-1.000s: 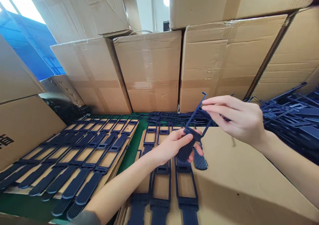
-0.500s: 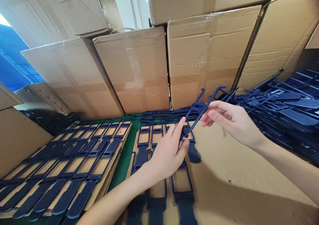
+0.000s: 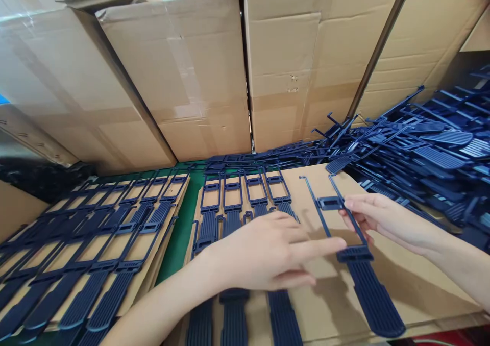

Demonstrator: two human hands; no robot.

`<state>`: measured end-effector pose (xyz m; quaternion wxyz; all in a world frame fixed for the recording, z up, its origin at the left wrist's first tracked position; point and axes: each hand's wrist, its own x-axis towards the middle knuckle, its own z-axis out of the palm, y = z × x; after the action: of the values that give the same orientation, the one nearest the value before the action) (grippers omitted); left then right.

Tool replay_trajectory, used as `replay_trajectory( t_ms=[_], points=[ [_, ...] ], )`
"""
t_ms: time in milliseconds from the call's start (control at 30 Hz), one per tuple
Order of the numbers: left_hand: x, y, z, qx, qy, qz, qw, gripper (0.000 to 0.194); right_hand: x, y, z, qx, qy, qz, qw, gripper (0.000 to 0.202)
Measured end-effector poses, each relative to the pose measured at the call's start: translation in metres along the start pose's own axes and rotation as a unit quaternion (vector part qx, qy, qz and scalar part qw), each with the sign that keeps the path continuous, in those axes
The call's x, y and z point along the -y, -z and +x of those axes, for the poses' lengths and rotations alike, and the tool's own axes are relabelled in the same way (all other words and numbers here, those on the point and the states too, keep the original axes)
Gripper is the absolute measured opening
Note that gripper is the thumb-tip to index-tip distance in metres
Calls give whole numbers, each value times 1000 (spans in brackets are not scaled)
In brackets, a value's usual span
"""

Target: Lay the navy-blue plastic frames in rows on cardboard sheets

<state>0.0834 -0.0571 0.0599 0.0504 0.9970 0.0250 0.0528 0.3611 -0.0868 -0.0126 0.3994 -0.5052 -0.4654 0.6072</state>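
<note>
A cardboard sheet (image 3: 424, 290) lies on a green tabletop (image 3: 179, 241) before stacked cartons (image 3: 184, 80), with flat rows of similar parts (image 3: 210, 226) on the sheet's left side and a tangled pile (image 3: 440, 154) at the right. The dark blue plastic part (image 3: 355, 255), an open two-pronged frame with a slotted crosspiece and a ribbed, round-ended paddle, is over the sheet's bare right side, pinched at one prong by the right hand (image 3: 373, 213), while the left hand (image 3: 271, 249), fingers loosely spread, points its index finger at the frame's base, contact uncertain. Small marks on one carton are illegible.
</note>
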Motion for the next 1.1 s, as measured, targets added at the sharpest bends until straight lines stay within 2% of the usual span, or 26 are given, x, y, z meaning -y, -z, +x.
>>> replay_trajectory(
  t_ms=[167,367,600,900,1100],
  points=[
    [28,-7,-7,-3,100,70,993,27,-9,-8,-11,91,-59,-84,991,46],
    [44,-26,-7,43,115,84,989,30,-18,-28,-12,153,-112,-99,977,47],
    [45,-35,-5,66,131,64,987,30,-17,-29,-9,135,-134,-102,976,49],
    [49,-27,-9,66,150,58,985,40,-26,-39,4,148,-130,-43,979,43],
    [52,-30,-12,64,157,58,984,44,-18,-48,9,146,-148,-38,978,40]
  ],
)
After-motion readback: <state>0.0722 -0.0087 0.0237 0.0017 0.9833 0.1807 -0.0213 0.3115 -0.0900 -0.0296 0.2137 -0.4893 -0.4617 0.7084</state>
